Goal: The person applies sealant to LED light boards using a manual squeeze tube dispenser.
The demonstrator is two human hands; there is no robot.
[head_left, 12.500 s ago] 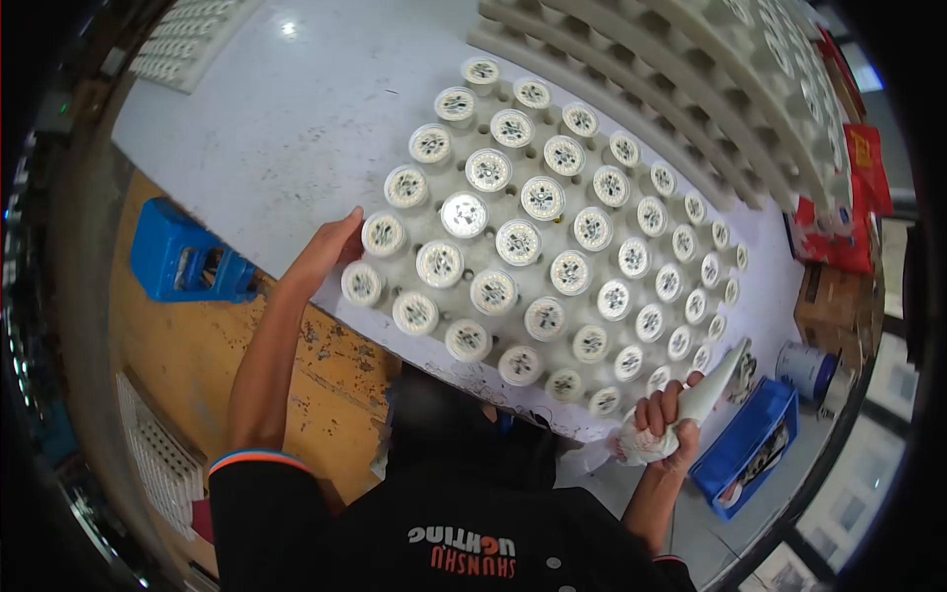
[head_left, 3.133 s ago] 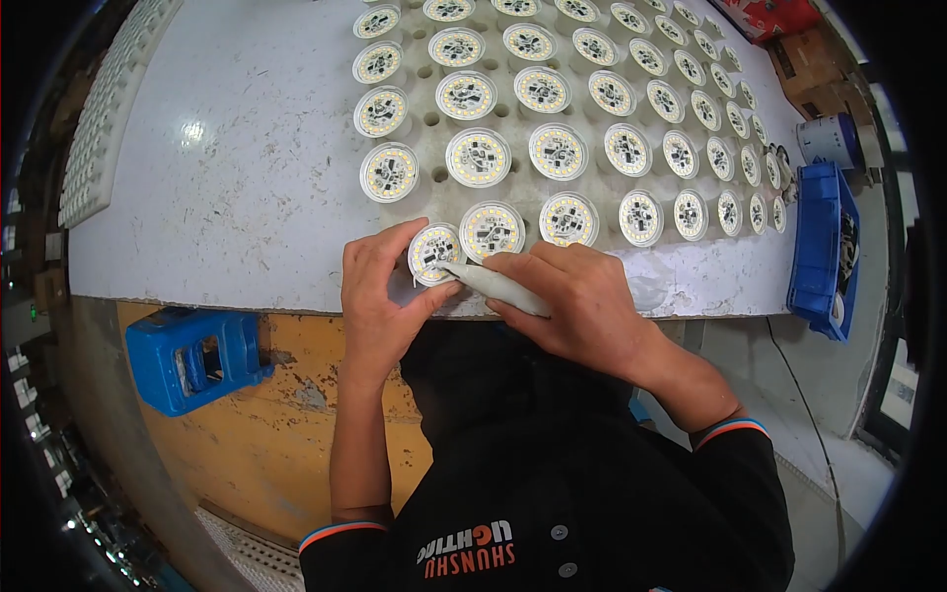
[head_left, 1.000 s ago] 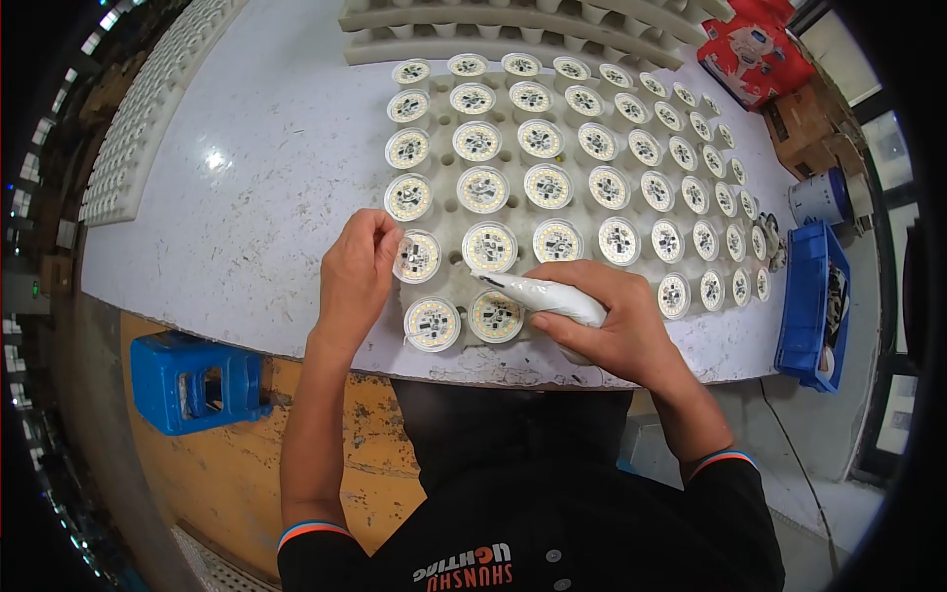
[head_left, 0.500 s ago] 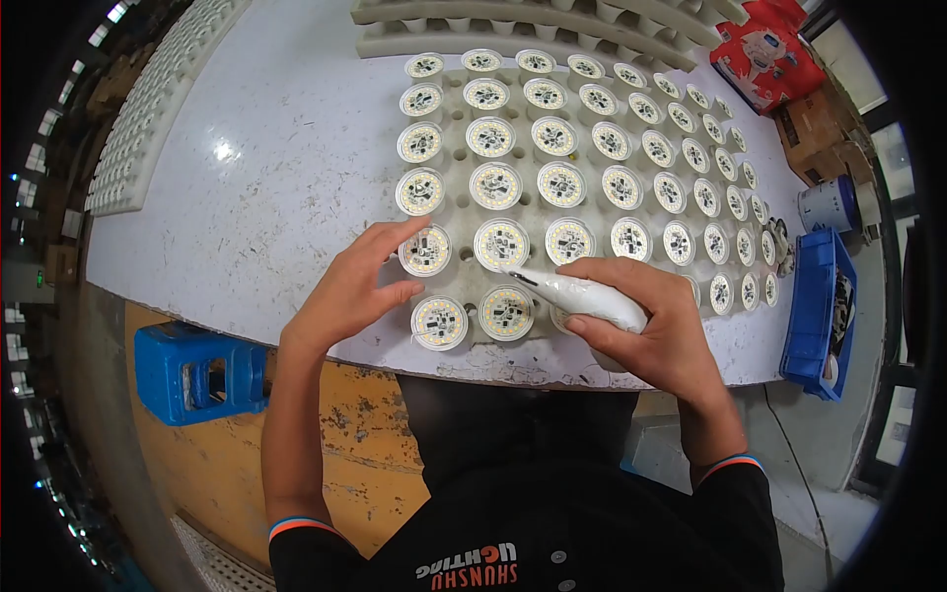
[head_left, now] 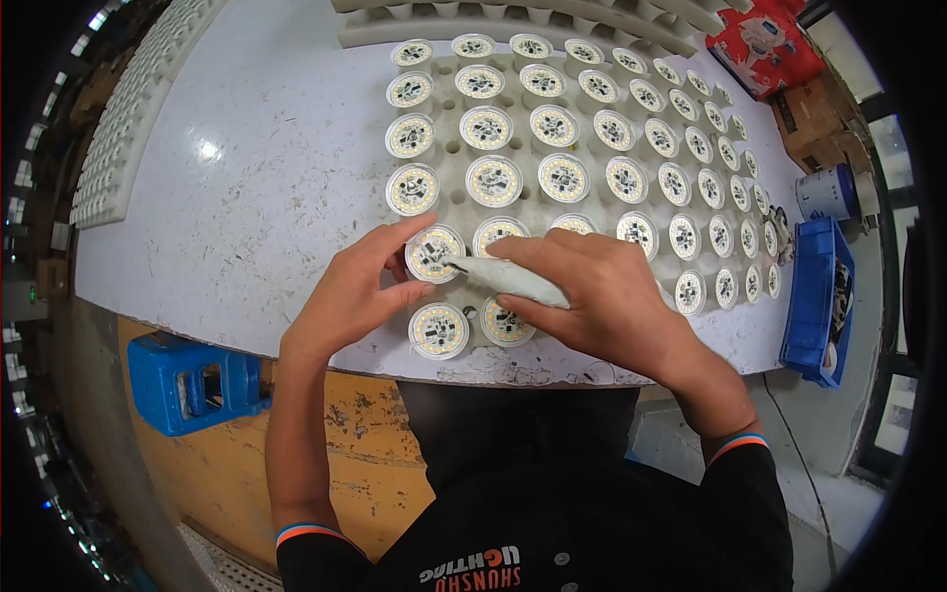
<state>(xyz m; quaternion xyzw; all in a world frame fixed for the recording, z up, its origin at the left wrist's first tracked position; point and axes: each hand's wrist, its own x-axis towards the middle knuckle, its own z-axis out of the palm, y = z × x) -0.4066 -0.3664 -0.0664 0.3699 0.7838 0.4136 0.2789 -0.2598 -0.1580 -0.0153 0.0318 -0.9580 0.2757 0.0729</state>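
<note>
My left hand [head_left: 350, 286] has its thumb and forefinger curved around the rim of an LED bulb [head_left: 430, 249] in the leftmost column, second row from the front. In my right hand [head_left: 602, 286] is a white squeeze tube [head_left: 518, 280], held slanted with its dark narrow tip over that bulb's circuit board. Whether anything leaves the tip cannot be made out. Another LED bulb [head_left: 439, 331] stands in front of my left thumb. My right fingers partly cover the neighbouring LED bulb [head_left: 493, 233]. The bulbs stand upright, round LED boards facing up, in a pale holed tray [head_left: 456, 187].
Foam trays [head_left: 523, 22] lie along the back, and another long tray [head_left: 138, 128] sits at the left. A blue bin [head_left: 817, 296], a paint-type bucket [head_left: 827, 192] and a red bag [head_left: 764, 47] line the right side. A blue stool [head_left: 187, 380] stands below the table edge.
My right hand has moved left with the tube, its tip going from the second-column bulb to the leftmost one. My left thumb and forefinger have closed in on that leftmost bulb.
</note>
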